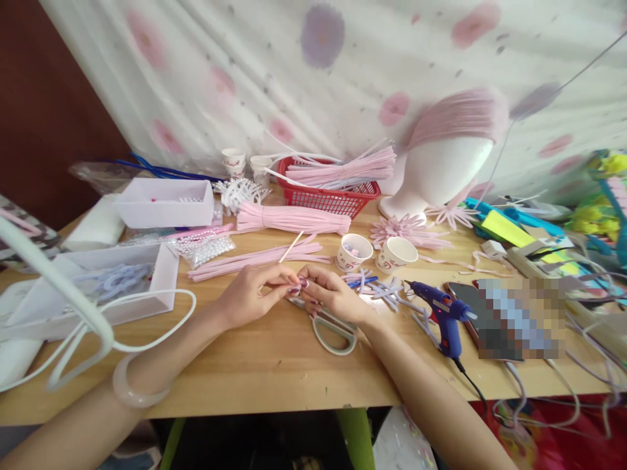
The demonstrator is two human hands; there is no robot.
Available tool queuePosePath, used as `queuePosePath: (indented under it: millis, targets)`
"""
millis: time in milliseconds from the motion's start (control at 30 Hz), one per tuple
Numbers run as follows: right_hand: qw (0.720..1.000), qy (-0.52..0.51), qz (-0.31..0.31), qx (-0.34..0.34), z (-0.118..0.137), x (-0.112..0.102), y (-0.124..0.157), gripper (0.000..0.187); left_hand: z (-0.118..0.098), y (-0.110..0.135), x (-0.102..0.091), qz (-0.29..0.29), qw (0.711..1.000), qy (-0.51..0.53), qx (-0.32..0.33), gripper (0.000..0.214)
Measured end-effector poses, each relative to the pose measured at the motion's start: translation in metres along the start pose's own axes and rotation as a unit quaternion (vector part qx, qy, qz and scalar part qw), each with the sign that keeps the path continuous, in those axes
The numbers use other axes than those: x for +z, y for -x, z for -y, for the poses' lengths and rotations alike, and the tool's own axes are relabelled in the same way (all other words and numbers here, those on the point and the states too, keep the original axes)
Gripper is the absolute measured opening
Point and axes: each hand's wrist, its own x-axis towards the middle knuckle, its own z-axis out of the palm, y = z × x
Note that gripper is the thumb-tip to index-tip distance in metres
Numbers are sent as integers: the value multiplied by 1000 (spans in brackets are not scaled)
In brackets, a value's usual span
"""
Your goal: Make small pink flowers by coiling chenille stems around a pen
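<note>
— Forearms (pixel 431 405) nearest, reaching in from the bottom edge, with a pale bangle (pixel 120 385) around the left. And beyond those?

— Left hand (pixel 247 294) and right hand (pixel 337 294), brought fingertip to fingertip above the bench (pixel 235 385). Scissors (pixel 336 351) lying partly hidden under the right.

— Grasping what?

— Stick (pixel 290 248), thin and pale, apparently pinched at its lower end by the left. Right drawn together against the left's tips, perhaps around something small (too tiny to make out, so can't tell what). Neither one released.

— Lying which way from the hands?

— Just beyond the left fingertips, rising away from the camera and leaning to the right. Long axis slanted, top end free, lower end lost behind the fingers.

— Nearer to which?

— To the left, clearly, judging by the root of it. Right just beside, on the same side as the lean. Probably the relation to mind most.

— Touching the pink strips (pixel 264 256) behind?

— Hard to say. Crossing in front of them in view, at a steeper slant than theirs; contact uncertain. Strips lying roughly left to right, past the hands.

— Anything near the right?

— Cup (pixel 350 262) just beyond, upright. Farther out, glue gun (pixel 443 312), nozzle pointed back toward the hands, well apart from both.
</note>
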Motion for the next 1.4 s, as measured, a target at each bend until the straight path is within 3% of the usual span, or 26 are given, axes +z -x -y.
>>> queuePosePath:
  millis: [100, 300, 400, 500, 667, 767, 900, 1033, 1100, 1233, 1300, 1400]
  targets:
    - [997, -77, 15, -10, 1, 2, 1, 26, -3, 1, 2, -10, 1000, 27, -13, 10]
    - [983, -176, 40, -15, -1, 5, 0, 19, -5, 1, 1, -49, 990, -44, 127, 18]
    - [975, -214, 61, -6, 0, 5, -1, 17, -7, 1, 1, -56, 985, -65, 152, 18]
    - [972, -224, 68, 4, 1, 3, 0, 15, -11, 2, 2, -44, 992, -35, 113, 14]
    - [979, -191, 65, 18, 2, 2, 1, 15, -15, 2, 2, 43, 992, 110, -55, 5]
    - [988, -148, 44, 20, 3, 3, 2, 19, -14, 0, -1, 76, 977, 152, -125, 6]
    - [1000, -4, 12, -6, 6, 4, 5, 24, -10, -2, -5, 102, 963, 183, -171, 10]
    - [991, 125, -8, -43, 12, 6, 7, 23, -7, -5, -4, 103, 933, 272, -211, 19]
    - [976, 199, -37, -80, 14, 9, 9, 19, -6, -6, -2, 107, 901, 346, -239, 24]
    - [913, 374, -92, -133, 14, 13, 13, 8, -1, -6, 4, 119, 821, 472, -297, 30]
    - [900, 403, -95, -137, 13, 14, 15, 5, 2, -5, 5, 114, 820, 476, -297, 31]
    - [911, 378, -89, -136, 13, 13, 14, 7, 3, -5, 3, 82, 869, 414, -258, 30]
